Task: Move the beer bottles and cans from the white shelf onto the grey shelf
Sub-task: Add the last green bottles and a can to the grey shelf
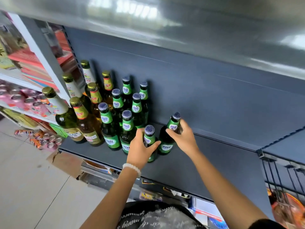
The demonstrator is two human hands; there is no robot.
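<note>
**Two green bottles being set down on the grey shelf**

Both hands are at the grey shelf (206, 162), each closed around a green beer bottle. The left hand (142, 148) wraps the shoulder and neck of the near bottle (149, 138), which stands close to the shelf's front edge; its base looks to be on the shelf. The right hand (183, 137) grips the neck of the second bottle (166, 142), just behind and to the right of the first, tilted a little rightward; whether its base is fully seated I cannot tell.

These two sit at the right end of the group already placed (115, 116): green bottles with pale caps in short rows toward the back panel, and taller gold-capped bottles at the shelf's left end. The right part of the shelf is bare.

The step in hand looks like placement: bottles brought over, now being stood beside the group. Next, the tilted bottle likely wants straightening so it stands upright and close to its neighbour without knocking it; then both hands can let go. The white shelf (24, 111) at the left holds pink cans (21, 100), so more seems left to carry.
</note>
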